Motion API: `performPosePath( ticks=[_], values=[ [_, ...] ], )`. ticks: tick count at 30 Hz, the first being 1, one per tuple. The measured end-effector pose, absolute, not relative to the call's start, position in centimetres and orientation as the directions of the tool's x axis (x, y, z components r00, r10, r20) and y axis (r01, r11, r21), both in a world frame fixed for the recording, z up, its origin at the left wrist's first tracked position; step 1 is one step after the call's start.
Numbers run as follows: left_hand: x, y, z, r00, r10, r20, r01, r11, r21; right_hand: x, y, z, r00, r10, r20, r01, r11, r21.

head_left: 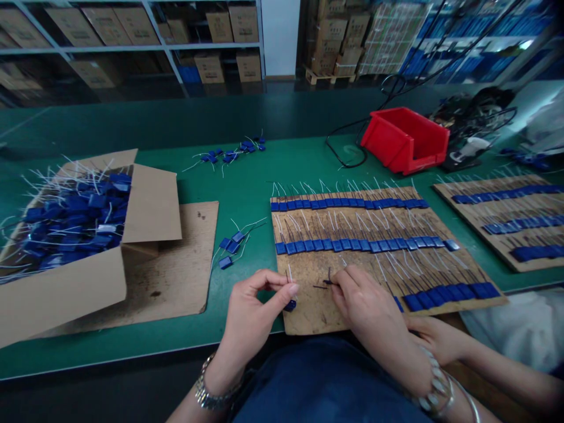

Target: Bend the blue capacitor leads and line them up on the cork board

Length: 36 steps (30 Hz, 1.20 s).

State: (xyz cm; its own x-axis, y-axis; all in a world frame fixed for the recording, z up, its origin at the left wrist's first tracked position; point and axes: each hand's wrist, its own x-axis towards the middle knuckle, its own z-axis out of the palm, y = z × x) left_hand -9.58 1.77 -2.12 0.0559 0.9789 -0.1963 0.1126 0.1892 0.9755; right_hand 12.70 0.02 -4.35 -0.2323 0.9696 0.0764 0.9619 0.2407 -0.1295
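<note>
Block (289, 306) in left hand (254, 302), just below thumb and forefinger, apparently pinched by its wires (290, 273). At right hand (363, 302), over board (304, 314), thin dark pieces (327, 282); cannot tell whether gripped. Should handle light and hard, with easily bent wires; best taken by flat sides.

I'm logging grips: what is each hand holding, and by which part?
The left hand pinches a blue component by its leads. The right hand seems to pinch a small dark piece; which part is hidden.
</note>
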Motion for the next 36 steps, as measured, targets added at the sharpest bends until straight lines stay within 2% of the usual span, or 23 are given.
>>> performPosePath(
  ticks=[6, 10, 17, 20, 23, 25, 27, 30, 36],
  values=[
    [-9.3, 1.9, -1.9, 0.069, 0.974, -0.215, 0.074, 0.21, 0.975, 13.8, 0.4, -3.6, -0.213, 0.974, 0.081, 0.902, 0.228, -0.366],
    [-8.9, 1.9, -1.7, 0.082, 0.97, -0.228, 0.052, 0.224, 0.973, 14.2, 0.6, -3.4, -0.185, 0.98, 0.072, 0.876, 0.198, -0.44],
    [-8.6, 1.9, -1.6, 0.09, 0.969, -0.232, 0.056, 0.228, 0.972, 14.5, 0.7, -2.7, -0.119, 0.983, 0.142, 0.783, 0.181, -0.595],
    [-8.2, 1.9, -1.5, 0.109, 0.964, -0.241, 0.054, 0.236, 0.97, 14.5, 0.8, -2.2, 0.027, 0.998, 0.065, 0.587, 0.037, -0.808],
    [-7.5, 1.8, -1.2, 0.155, 0.952, -0.263, 0.032, 0.261, 0.965, 14.5, 1.1, -1.9, 0.065, 0.994, -0.09, 0.189, -0.101, -0.977],
    [-6.9, 1.9, -1.0, 0.188, 0.946, -0.263, 0.012, 0.265, 0.964, 14.5, 1.3, -1.8, 0.02, 0.986, -0.164, -0.01, -0.164, -0.986],
    [-6.3, 1.9, -0.8, 0.213, 0.942, -0.259, -0.009, 0.267, 0.964, 14.4, 1.4, -1.8, -0.031, 0.977, -0.211, -0.109, -0.213, -0.971],
    [-5.6, 2.0, -0.5, 0.238, 0.938, -0.254, -0.031, 0.268, 0.963, 14.1, 1.3, -1.8, -0.082, 0.972, -0.221, -0.175, -0.233, -0.957],
    [-4.7, 1.9, 0.1, 0.313, 0.914, -0.259, -0.1, 0.303, 0.948, 13.6, 1.6, -0.5, -0.049, 0.979, -0.197, -0.324, -0.202, -0.924]
  ],
)
